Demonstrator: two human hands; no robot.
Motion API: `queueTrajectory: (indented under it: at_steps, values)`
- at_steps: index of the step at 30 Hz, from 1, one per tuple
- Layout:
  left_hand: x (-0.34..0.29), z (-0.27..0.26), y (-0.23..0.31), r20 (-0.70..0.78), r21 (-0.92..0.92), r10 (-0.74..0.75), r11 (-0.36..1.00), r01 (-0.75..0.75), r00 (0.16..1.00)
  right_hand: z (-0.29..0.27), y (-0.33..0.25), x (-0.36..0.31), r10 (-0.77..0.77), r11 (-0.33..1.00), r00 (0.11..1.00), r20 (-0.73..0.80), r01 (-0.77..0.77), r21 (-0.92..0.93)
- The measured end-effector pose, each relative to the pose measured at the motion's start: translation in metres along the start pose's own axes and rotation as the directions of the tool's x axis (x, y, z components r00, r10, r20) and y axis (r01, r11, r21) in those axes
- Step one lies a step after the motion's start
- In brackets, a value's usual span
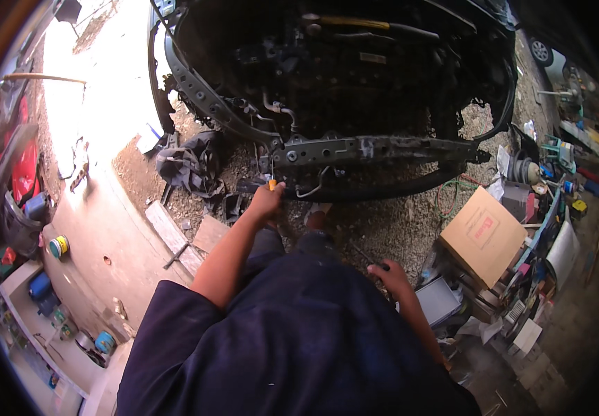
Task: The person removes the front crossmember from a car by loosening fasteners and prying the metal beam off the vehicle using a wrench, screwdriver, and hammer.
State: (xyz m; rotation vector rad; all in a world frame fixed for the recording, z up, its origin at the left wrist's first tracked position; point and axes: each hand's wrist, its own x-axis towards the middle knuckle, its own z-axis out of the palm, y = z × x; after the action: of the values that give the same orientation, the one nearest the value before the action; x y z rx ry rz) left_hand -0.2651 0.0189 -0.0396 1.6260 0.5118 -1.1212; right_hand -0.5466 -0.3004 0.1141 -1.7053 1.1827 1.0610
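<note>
I stand at the stripped front of a car, its dark metal crossmember [341,150] running in front of me. My left hand [266,202] is closed on the orange handle of a screwdriver [271,184], whose thin shaft points up at the left end of the crossmember. Whether its tip touches a fastener is too small to tell. Lower on the right, my right hand [391,277] is closed round a thin dark tool [362,254], held away from the car. Its exact kind does not show. A bent metal pipe [319,184] hangs below the crossmember.
Inside the dark engine bay lies a yellow-handled tool [355,23]. A crumpled dark cloth or cover [192,164] is on the gravel at left. A cardboard box [483,236] and a grey tray [438,301] stand at right among clutter. Shelving [43,326] with cans lines the lower left.
</note>
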Motion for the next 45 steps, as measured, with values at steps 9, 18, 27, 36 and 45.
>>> queueTrajectory:
  at_steps: [9, 18, 27, 36, 45]
  values:
    - [0.007, -0.011, -0.005, 0.014, 0.227, 0.026, 0.973, -0.029, 1.000, 0.013, -0.128, -0.012, -0.296, 0.927, 0.943, 0.151, 0.322, -0.192]
    - [-0.007, -0.007, 0.021, 0.078, 0.283, -0.021, 0.959, -0.002, 0.997, 0.087, -0.238, 0.042, -0.454, 0.828, 0.878, 0.150, 0.478, -0.293]
    - [0.010, 0.001, 0.011, -0.061, 0.163, -0.102, 0.980, 0.111, 0.993, 0.113, -0.254, 0.051, -0.446, 0.795, 0.877, 0.181, 0.480, -0.371]
    - [-0.001, 0.005, 0.048, 0.051, 0.027, -0.238, 0.971, 0.237, 0.970, 0.107, -0.216, 0.055, -0.457, 0.829, 0.884, 0.097, 0.463, -0.313]
    - [0.009, 0.022, 0.065, 0.062, 0.004, -0.242, 0.970, 0.242, 0.968, 0.102, -0.189, 0.062, -0.450, 0.854, 0.891, 0.062, 0.450, -0.260]
